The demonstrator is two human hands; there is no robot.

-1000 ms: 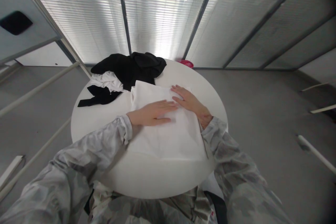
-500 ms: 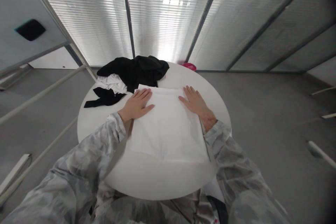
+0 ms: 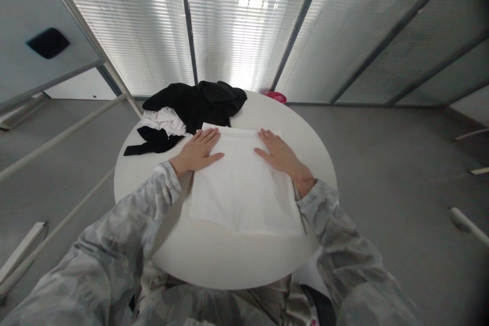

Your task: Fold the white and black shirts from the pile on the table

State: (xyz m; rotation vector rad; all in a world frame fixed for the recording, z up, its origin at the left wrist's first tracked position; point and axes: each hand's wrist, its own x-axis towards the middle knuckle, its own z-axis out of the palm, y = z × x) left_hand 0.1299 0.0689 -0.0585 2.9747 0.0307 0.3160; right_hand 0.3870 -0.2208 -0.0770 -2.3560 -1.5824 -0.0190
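A folded white cloth [image 3: 244,188] lies flat on the round white table [image 3: 214,260] in front of me. My left hand [image 3: 198,152] rests palm down on the cloth's far left corner, fingers stretched out. My right hand [image 3: 278,152] lies flat on the far right part of the cloth, fingers spread. Neither hand holds anything. Both arms wear pale mottled sleeves.
A heap of black garments [image 3: 198,102] with a crumpled white one [image 3: 164,121] sits at the table's far left. A red object [image 3: 277,96] shows behind the far edge. Metal rails [image 3: 57,137] run at left; grey floor surrounds the table.
My hands, close together in the cloth's middle a second ago, have slid apart to its far corners. In the last half second the right hand has crept slightly inward.
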